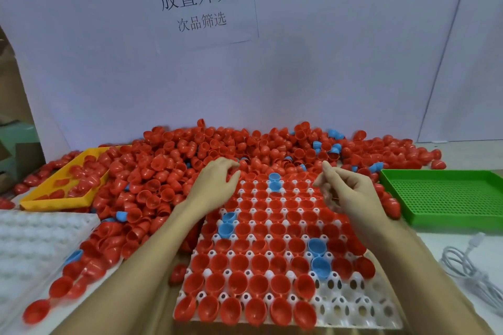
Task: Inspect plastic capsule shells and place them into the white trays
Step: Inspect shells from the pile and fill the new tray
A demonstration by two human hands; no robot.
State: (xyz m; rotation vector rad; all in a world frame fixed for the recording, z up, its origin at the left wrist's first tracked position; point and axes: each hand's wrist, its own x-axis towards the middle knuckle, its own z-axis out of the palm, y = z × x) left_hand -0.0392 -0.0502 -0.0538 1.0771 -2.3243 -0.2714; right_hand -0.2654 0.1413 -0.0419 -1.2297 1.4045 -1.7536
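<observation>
Shells [174, 171] under both curled hands

A small factory sorting station — a workbench backed by plain white board, with a printed Chinese sign [196, 4] taped up naming the job. A heap of red and blue capsule shells [174, 168] covers the bench, flanked by a white tray [351, 304], a yellow bin [58, 202] and a perforated green tray [446, 198] — bulk handwork.
</observation>
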